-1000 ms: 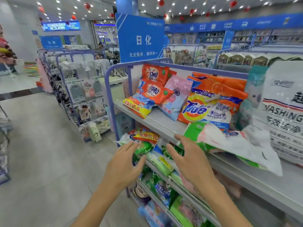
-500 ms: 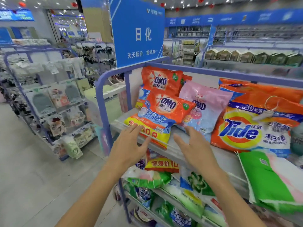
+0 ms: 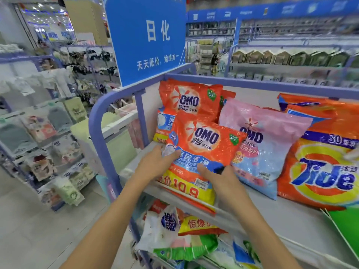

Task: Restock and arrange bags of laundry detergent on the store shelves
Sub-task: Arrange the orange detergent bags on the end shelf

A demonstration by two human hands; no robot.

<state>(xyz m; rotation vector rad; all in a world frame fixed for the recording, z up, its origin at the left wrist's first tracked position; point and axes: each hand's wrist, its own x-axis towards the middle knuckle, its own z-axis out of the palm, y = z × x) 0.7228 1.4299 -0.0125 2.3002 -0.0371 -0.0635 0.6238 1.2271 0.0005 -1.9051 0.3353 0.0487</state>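
Note:
An orange OMO detergent bag leans at the front left of the top shelf, its bottom hanging over the shelf's front rail. My left hand lies on its lower left edge with fingers spread over the front. My right hand rests on its lower right part, fingers fairly straight. A second orange OMO bag stands behind it. To the right lean a pink OMO bag and a large orange Tide bag.
A green bag's corner lies on the shelf at the far right. Mixed detergent bags crowd the lower shelf. A blue sign rises over the rack's purple frame. Across the aisle on the left stands a rack of hanging goods.
I have come closer to the shelf's left end. Both hands moved forward from mid-air and now touch the front orange OMO bag.

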